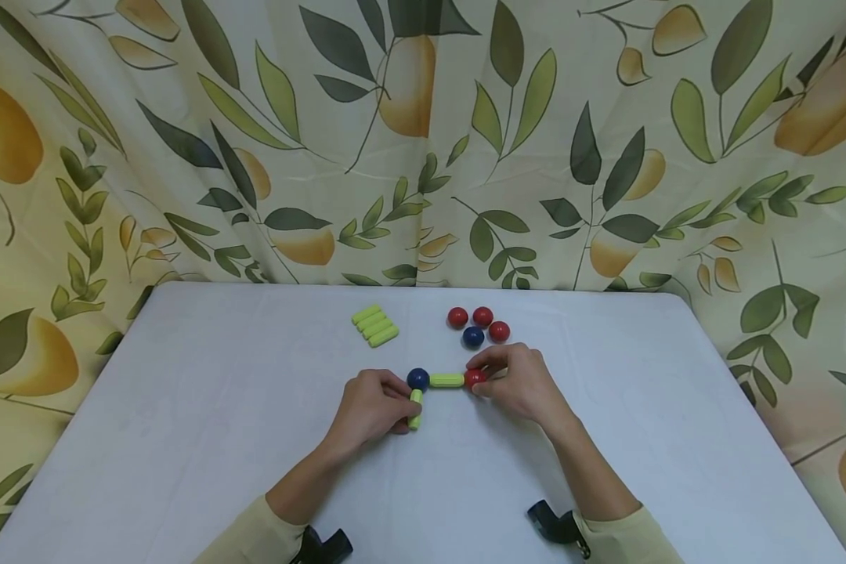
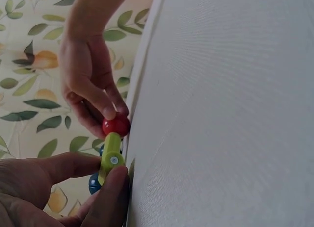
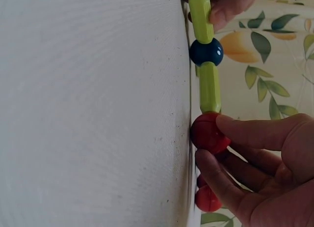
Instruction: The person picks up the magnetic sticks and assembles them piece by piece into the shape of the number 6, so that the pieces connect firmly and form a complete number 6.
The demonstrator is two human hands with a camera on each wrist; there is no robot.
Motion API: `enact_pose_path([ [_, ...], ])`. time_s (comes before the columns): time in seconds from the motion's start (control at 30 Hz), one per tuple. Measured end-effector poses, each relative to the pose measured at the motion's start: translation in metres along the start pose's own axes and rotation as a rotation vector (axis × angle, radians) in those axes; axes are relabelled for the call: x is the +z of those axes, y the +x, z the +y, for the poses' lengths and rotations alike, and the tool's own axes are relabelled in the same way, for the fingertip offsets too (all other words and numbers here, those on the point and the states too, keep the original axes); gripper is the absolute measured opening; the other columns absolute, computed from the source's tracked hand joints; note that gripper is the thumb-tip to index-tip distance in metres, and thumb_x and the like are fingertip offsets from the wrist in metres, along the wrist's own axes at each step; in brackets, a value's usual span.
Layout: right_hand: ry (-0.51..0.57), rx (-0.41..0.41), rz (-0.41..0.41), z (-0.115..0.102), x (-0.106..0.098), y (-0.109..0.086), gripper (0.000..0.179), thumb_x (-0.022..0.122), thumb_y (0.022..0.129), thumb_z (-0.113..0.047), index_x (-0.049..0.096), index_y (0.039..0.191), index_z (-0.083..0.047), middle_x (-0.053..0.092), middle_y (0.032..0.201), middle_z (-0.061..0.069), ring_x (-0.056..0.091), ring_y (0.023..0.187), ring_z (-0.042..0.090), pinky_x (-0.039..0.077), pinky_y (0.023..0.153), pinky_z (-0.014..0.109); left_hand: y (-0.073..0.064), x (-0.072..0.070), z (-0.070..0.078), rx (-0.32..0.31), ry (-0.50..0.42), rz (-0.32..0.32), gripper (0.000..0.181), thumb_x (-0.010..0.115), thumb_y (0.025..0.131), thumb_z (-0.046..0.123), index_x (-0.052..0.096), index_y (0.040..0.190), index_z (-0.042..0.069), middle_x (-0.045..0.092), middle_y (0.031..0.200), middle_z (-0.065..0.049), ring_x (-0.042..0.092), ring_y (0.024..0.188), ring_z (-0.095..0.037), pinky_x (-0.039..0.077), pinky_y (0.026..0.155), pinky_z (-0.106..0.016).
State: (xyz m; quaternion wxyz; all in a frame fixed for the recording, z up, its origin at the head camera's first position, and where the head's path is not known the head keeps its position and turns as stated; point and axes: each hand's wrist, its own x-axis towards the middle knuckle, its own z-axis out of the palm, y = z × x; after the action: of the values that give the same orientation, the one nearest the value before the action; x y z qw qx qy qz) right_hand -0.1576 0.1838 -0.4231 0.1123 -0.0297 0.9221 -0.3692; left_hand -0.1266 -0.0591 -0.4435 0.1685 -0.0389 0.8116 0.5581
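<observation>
A blue ball [image 1: 418, 379] joins two yellow-green rods at a corner on the white table. One rod [image 1: 446, 381] runs right from it to a red ball [image 1: 475, 380]; the other rod [image 1: 415, 410] points toward the person. My left hand [image 1: 372, 407] pinches this nearer rod between thumb and fingers. In the left wrist view, a small round metallic spot shows on that rod's end [image 2: 114, 160]. With thumb and fingertips, my right hand [image 1: 520, 381] grips the red ball, which touches the rod's end in the right wrist view.
Several loose yellow-green rods [image 1: 375, 325] lie side by side farther back, left of centre. Right of them sit three red balls [image 1: 482, 316] and a blue ball [image 1: 473, 338]. Behind the white table [image 1: 254, 337] hangs a leaf-and-fruit patterned curtain [image 1: 423, 157].
</observation>
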Motion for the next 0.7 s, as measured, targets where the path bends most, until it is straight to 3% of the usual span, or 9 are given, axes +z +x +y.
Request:
enact_pose_path([
  [0.7,0.008,0.015,-0.002,0.0,0.0007,0.001,0.025,0.084,0.086,-0.01,0.08,0.11,-0.012,0.077,0.096,0.003,0.069,0.093,0.02,0.057,0.076,0.032,0.0008,0.0089,0.0002,0.038,0.045,0.081,0.018,0.079,0.083,0.006,0.07,0.099,0.002,0.072,0.075,-0.004,0.07,0.058,-0.015,0.059,0.058,-0.027],
])
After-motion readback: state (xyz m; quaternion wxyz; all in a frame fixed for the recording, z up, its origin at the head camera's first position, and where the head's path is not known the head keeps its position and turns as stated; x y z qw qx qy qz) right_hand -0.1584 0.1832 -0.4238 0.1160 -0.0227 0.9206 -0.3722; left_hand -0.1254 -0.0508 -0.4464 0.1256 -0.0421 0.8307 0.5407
